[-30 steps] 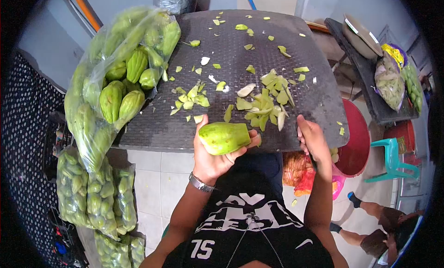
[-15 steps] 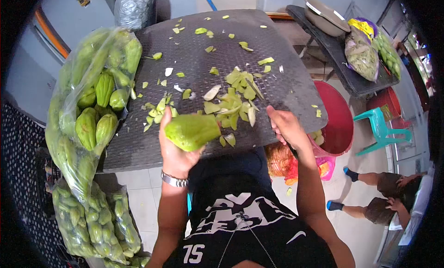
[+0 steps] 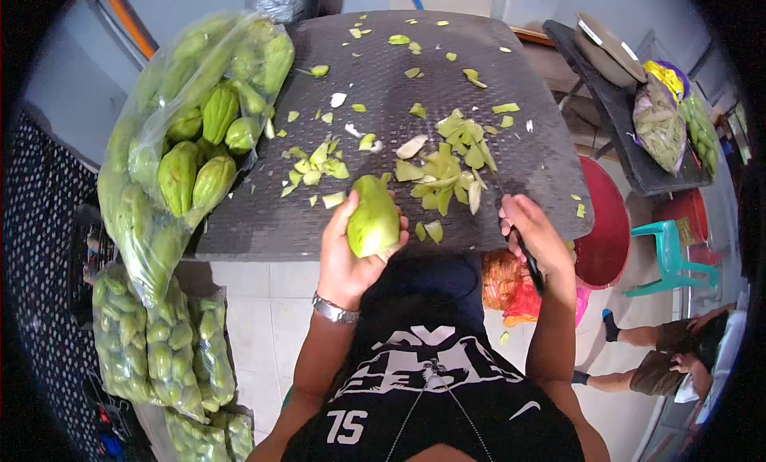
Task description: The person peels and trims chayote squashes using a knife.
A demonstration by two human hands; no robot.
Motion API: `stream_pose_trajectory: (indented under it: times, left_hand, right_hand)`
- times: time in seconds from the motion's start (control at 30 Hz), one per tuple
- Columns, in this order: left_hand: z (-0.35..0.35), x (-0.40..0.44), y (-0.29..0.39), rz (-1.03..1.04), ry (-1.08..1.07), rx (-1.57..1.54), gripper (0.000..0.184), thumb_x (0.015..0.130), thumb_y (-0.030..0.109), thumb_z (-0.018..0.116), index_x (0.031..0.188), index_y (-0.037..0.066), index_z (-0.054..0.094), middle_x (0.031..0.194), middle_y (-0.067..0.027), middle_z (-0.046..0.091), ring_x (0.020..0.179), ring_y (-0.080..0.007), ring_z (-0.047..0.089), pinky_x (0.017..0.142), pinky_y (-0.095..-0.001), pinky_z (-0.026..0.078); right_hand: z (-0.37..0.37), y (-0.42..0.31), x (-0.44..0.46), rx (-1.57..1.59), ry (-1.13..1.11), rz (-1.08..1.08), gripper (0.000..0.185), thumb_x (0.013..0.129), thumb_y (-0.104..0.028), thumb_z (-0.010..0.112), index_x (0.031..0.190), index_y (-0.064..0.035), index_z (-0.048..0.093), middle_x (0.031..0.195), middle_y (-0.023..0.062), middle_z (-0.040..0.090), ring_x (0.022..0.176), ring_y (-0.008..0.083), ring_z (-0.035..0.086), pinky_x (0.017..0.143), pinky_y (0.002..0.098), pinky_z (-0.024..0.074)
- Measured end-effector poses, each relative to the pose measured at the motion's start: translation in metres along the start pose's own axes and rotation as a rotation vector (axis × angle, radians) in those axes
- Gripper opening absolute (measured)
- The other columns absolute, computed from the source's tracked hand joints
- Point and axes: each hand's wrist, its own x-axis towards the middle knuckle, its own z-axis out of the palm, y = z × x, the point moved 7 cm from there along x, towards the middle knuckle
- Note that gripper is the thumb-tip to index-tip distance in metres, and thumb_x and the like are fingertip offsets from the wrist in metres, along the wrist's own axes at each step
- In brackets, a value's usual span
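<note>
My left hand (image 3: 345, 254), a metal-band watch on its wrist, is wrapped round a green chayote (image 3: 373, 219) just above the table's near edge. Part of the chayote's skin looks pale and cut. To the right, my right hand (image 3: 535, 231) grips a knife by its black handle (image 3: 530, 262); its thin blade points away from me, over the table. Between and beyond the hands lies a heap of green peelings (image 3: 437, 179), with a smaller pile of pieces (image 3: 317, 165) left of it. Both hands are apart from each other.
A clear plastic bag (image 3: 132, 163) full of chayotes lies on the dark woven table (image 3: 247, 231) at left. More bagged chayotes (image 3: 167, 350) stand below. At right are a red tub (image 3: 600, 231), a teal stool (image 3: 669, 258), a side table with a basin (image 3: 610, 51), and a seated person's legs (image 3: 642, 354).
My left hand has turned the chayote from lying sideways to nearly upright. The whole view has shifted, so the table sits further right. The right hand still holds the knife.
</note>
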Motion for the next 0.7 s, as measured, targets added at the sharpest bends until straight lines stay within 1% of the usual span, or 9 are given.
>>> stream_pose_trajectory:
  times: [0.03, 0.07, 0.1, 0.2, 0.33, 0.43, 0.53, 0.57, 0.7]
  left_hand:
    - [0.001, -0.003, -0.002, 0.03, 0.073, 0.089, 0.059, 0.103, 0.051, 0.058, 0.131, -0.001, 0.056, 0.11, -0.0194, 0.066, 0.098, -0.0323, 0.069, 0.081, -0.045, 0.064]
    - [0.003, -0.005, -0.004, 0.045, 0.12, 0.116, 0.058, 0.103, 0.051, 0.058, 0.13, 0.0, 0.057, 0.109, -0.0186, 0.067, 0.097, -0.0321, 0.07, 0.08, -0.0451, 0.064]
    - [0.003, -0.009, -0.005, 0.055, 0.168, 0.144, 0.057, 0.103, 0.051, 0.058, 0.129, 0.001, 0.059, 0.107, -0.0178, 0.067, 0.096, -0.032, 0.07, 0.08, -0.0452, 0.064]
    - [0.009, -0.014, -0.012, 0.028, 0.23, 0.203, 0.053, 0.102, 0.053, 0.059, 0.125, 0.005, 0.061, 0.106, -0.0138, 0.07, 0.097, -0.0291, 0.07, 0.084, -0.0476, 0.062]
    - [0.002, -0.015, -0.02, -0.031, 0.201, 0.173, 0.05, 0.101, 0.051, 0.062, 0.124, 0.007, 0.061, 0.11, -0.0123, 0.07, 0.097, -0.0263, 0.07, 0.088, -0.0483, 0.06]
    - [0.0, -0.014, -0.022, -0.049, 0.176, 0.131, 0.05, 0.101, 0.051, 0.061, 0.124, 0.007, 0.062, 0.109, -0.0118, 0.07, 0.096, -0.0253, 0.07, 0.086, -0.0468, 0.059]
    - [0.004, -0.012, -0.025, -0.078, 0.141, 0.073, 0.05, 0.101, 0.051, 0.06, 0.125, 0.007, 0.062, 0.106, -0.011, 0.069, 0.094, -0.0248, 0.07, 0.085, -0.0459, 0.059]
    - [0.006, -0.011, -0.025, -0.083, 0.129, 0.052, 0.05, 0.101, 0.051, 0.06, 0.125, 0.007, 0.062, 0.105, -0.0107, 0.069, 0.094, -0.0246, 0.069, 0.085, -0.0457, 0.059]
    - [0.004, -0.012, -0.023, -0.084, 0.157, 0.086, 0.051, 0.101, 0.052, 0.059, 0.125, 0.007, 0.062, 0.103, -0.0098, 0.069, 0.093, -0.0247, 0.07, 0.084, -0.045, 0.059]
  right_hand:
    - [0.007, -0.004, -0.007, -0.057, 0.008, -0.02, 0.05, 0.101, -0.055, 0.062, 0.101, -0.0055, 0.059, 0.077, 0.0013, 0.053, 0.05, 0.0081, 0.047, 0.042, 0.0249, 0.0362]
    - [0.015, -0.009, -0.015, -0.111, 0.019, -0.042, 0.047, 0.101, -0.052, 0.065, 0.107, -0.0053, 0.06, 0.077, 0.0014, 0.053, 0.051, 0.0082, 0.048, 0.043, 0.0253, 0.037]
    - [0.022, -0.014, -0.024, -0.135, 0.014, -0.029, 0.043, 0.097, -0.039, 0.073, 0.124, -0.0084, 0.061, 0.081, 0.0016, 0.058, 0.06, 0.0082, 0.051, 0.051, 0.0267, 0.0406]
    - [0.045, -0.015, -0.033, -0.254, -0.09, -0.212, 0.047, 0.095, -0.034, 0.077, 0.131, -0.0092, 0.061, 0.084, 0.0016, 0.062, 0.066, 0.0084, 0.053, 0.056, 0.0274, 0.0418]
    - [0.053, -0.006, -0.035, -0.285, -0.139, -0.153, 0.043, 0.095, -0.027, 0.077, 0.13, -0.007, 0.062, 0.081, 0.0003, 0.063, 0.069, 0.0072, 0.055, 0.058, 0.0271, 0.043]
    - [0.047, -0.005, -0.035, -0.081, -0.223, -0.011, 0.043, 0.102, -0.036, 0.068, 0.134, -0.0083, 0.059, 0.086, 0.0027, 0.065, 0.068, 0.009, 0.059, 0.051, 0.0254, 0.0447]
    - [0.054, -0.039, -0.026, 0.692, -0.547, -0.041, 0.053, 0.108, -0.05, 0.051, 0.145, -0.0123, 0.052, 0.094, 0.0083, 0.067, 0.067, 0.012, 0.062, 0.042, 0.0236, 0.0444]
    - [0.047, -0.046, -0.023, 0.73, -0.365, -0.066, 0.066, 0.109, -0.06, 0.035, 0.155, -0.0133, 0.041, 0.102, 0.0134, 0.068, 0.065, 0.0139, 0.061, 0.037, 0.0228, 0.044]
    - [0.058, -0.039, -0.015, 0.556, -0.431, 0.021, 0.078, 0.106, -0.067, 0.033, 0.16, -0.0101, 0.036, 0.101, 0.0156, 0.068, 0.061, 0.0144, 0.057, 0.039, 0.0221, 0.0396]
